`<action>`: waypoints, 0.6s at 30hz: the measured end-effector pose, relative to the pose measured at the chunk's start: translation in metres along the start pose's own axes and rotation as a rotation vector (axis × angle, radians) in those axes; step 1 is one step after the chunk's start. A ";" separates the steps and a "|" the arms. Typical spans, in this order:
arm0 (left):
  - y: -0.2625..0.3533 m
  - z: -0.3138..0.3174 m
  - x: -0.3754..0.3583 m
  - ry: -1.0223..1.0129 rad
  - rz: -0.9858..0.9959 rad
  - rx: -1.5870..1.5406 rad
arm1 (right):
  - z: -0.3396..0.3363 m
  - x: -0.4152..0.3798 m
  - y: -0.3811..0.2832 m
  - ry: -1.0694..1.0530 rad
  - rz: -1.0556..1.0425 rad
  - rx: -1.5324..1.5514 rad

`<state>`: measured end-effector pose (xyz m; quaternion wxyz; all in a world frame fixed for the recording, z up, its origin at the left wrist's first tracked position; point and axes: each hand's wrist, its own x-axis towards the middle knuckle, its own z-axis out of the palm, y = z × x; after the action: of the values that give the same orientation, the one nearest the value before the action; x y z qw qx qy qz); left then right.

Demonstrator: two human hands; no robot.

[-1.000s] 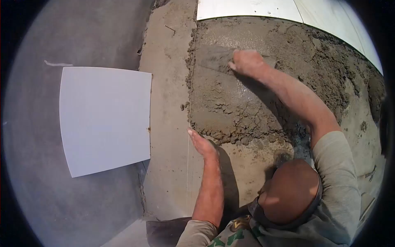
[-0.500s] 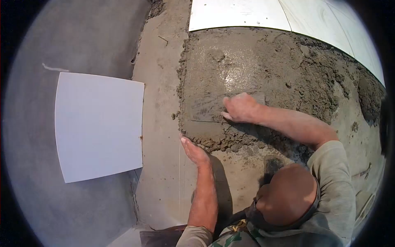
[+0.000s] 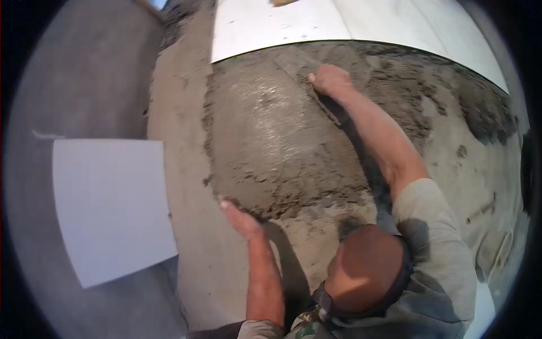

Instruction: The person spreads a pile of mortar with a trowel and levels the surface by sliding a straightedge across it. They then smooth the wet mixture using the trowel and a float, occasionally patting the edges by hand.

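nearest the camera is the person's bare head and grey-green sleeve, bent low over the floor. just ahead of it the left hand (image 3: 240, 217) lies flat and released, fingers together, palm down on the bare screed (image 3: 180, 169) at the near edge of the wet mortar bed (image 3: 271, 141); its fingertips touch the crumbly rim of the mortar. it holds nothing.

to the left, well apart from that hand, a loose white tile (image 3: 110, 209) lies flat on the smooth grey concrete floor (image 3: 84, 79), its right edge meeting the strip of screed.

farther out, the mortar bed spreads across the middle of the view. its left part is smoothed and shines wet; its right part is rough and lumpy, with a darker heap (image 3: 485, 121) far right.

the right arm stretches across the bed to its far side. the right hand (image 3: 330, 79) is clenched around the handle of a trowel (image 3: 296, 65), whose flat blade rests on the mortar just short of the laid tiles, tilted toward the upper left. the handle itself is hidden under the fingers.

farthest away, a row of laid white tiles (image 3: 339, 22) borders the far edge of the mortar.
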<state>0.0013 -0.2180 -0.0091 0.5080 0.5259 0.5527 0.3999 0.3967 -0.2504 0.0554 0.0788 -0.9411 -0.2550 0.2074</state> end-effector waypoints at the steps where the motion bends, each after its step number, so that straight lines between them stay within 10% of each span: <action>1: 0.001 0.006 0.003 -0.023 -0.021 -0.098 | -0.006 -0.003 0.024 0.049 0.045 0.009; 18: 0.015 0.025 0.008 -0.110 -0.043 -0.104 | -0.003 -0.220 0.400 0.413 0.701 0.131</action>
<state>0.0289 -0.2102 -0.0002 0.5728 0.5077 0.5137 0.3877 0.4046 -0.7064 0.0336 0.1126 -0.9859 0.1159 0.0442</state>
